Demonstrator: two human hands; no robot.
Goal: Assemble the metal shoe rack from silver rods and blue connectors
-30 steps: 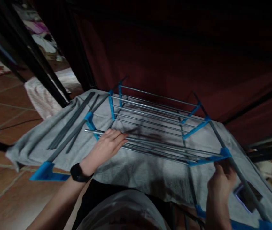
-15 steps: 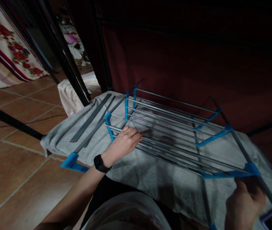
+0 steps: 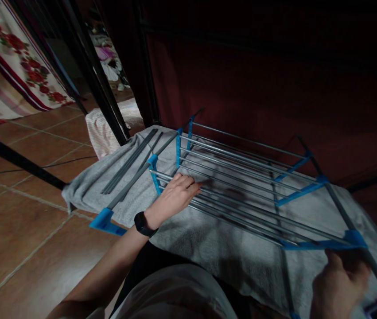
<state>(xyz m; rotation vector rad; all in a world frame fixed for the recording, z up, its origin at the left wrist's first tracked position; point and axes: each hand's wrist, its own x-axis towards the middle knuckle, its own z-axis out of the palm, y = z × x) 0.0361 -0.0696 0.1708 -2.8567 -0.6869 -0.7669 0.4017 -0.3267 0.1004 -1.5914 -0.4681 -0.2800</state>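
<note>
A metal-tube rack (image 3: 235,153) with blue plastic brackets lies tilted across the bed-like grey cloth. My left hand (image 3: 180,195), a black watch at its wrist, is closed over the rods of the nearest tier, close to the left blue bracket (image 3: 155,175). At the lower right my right hand (image 3: 341,281) is closed at the rack's corner, just below the right blue bracket (image 3: 354,240) and against the side pole; its fingertips are in shadow. Several loose grey tubes (image 3: 130,161) lie beside the rack's left side.
Grey cloth (image 3: 91,177) covers the surface under the rack. Dark metal posts (image 3: 98,84) stand at the left, and a dark red panel (image 3: 241,88) rises behind. A floral cloth (image 3: 15,57) hangs over the tiled floor (image 3: 18,230). A dark cable crosses the tiles.
The whole view has shifted slightly, so the rack and loose tubes appear a little further right. Both hands keep the same places on the rack.
</note>
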